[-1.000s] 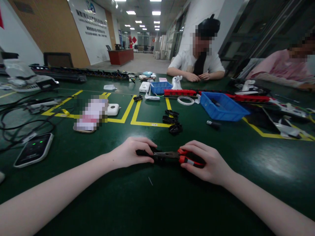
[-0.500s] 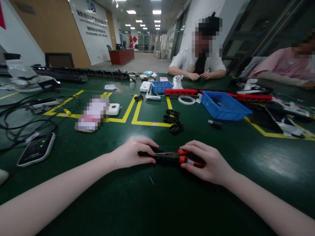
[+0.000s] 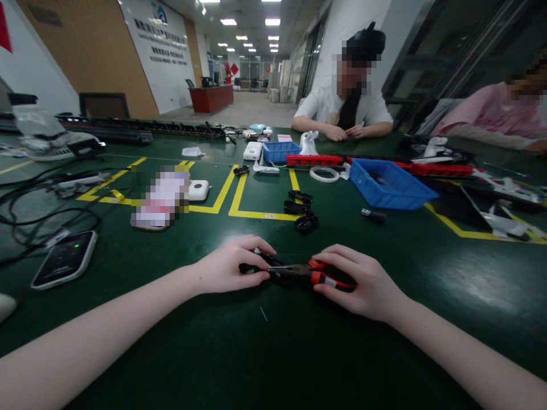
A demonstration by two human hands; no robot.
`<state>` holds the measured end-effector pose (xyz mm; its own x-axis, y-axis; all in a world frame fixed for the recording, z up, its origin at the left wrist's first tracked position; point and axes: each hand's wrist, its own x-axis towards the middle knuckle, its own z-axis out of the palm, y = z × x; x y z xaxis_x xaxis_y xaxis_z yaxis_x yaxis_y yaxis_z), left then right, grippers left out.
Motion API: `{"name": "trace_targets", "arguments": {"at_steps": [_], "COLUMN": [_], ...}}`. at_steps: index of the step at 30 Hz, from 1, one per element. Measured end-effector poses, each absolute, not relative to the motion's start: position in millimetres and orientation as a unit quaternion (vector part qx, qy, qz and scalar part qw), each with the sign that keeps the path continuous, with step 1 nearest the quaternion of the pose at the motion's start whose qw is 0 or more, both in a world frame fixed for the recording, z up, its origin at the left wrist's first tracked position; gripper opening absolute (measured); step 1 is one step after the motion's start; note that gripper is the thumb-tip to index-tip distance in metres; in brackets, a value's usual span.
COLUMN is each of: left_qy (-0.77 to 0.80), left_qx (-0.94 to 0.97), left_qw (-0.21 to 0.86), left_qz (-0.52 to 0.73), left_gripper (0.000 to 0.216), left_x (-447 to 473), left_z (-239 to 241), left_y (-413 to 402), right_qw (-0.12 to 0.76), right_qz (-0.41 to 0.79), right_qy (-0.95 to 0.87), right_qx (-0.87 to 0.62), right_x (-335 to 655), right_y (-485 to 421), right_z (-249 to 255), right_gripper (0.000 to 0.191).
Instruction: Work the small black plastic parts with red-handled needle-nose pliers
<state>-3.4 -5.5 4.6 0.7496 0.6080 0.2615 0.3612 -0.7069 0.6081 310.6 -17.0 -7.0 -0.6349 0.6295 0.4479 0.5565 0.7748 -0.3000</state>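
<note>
My right hand [image 3: 359,279] is wrapped round the red handles of a pair of long-nose pliers [image 3: 294,270], whose jaws point left. The tips of the jaws reach the fingertips of my left hand [image 3: 239,262]. Between its thumb and fingers my left hand grips a small black part [image 3: 250,267], mostly hidden by the fingers. Its exact kind I cannot make out. A thin pale sliver [image 3: 264,313] lies on the green tabletop [image 3: 299,359] just in front of the hands.
Several black clips [image 3: 301,208] lie beyond my hands. A blue bin [image 3: 393,191] stands to the right, with a short black cylinder [image 3: 373,215] before it. On the left are a phone [image 3: 160,199], a dark-screened device [image 3: 64,259] and cables. A person [image 3: 344,114] sits across the table.
My left hand's fingers have shifted very slightly on the black part. The pliers and my right hand hold nearly the same position.
</note>
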Motion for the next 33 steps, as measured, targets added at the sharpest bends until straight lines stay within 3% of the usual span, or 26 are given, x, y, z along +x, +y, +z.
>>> {"name": "trace_targets", "arguments": {"at_steps": [33], "left_qy": [0.291], "left_qx": [0.838], "left_qw": [0.391], "left_qz": [0.245], "left_gripper": [0.010], "left_x": [-5.5], "left_z": [-4.2], "left_y": [5.8], "right_qw": [0.262], "right_qz": [0.072], "right_qy": [-0.898], "right_qx": [-0.347], "right_x": [310.1], "right_y": [-17.2], "right_z": [-6.5], "right_gripper": [0.035]}}
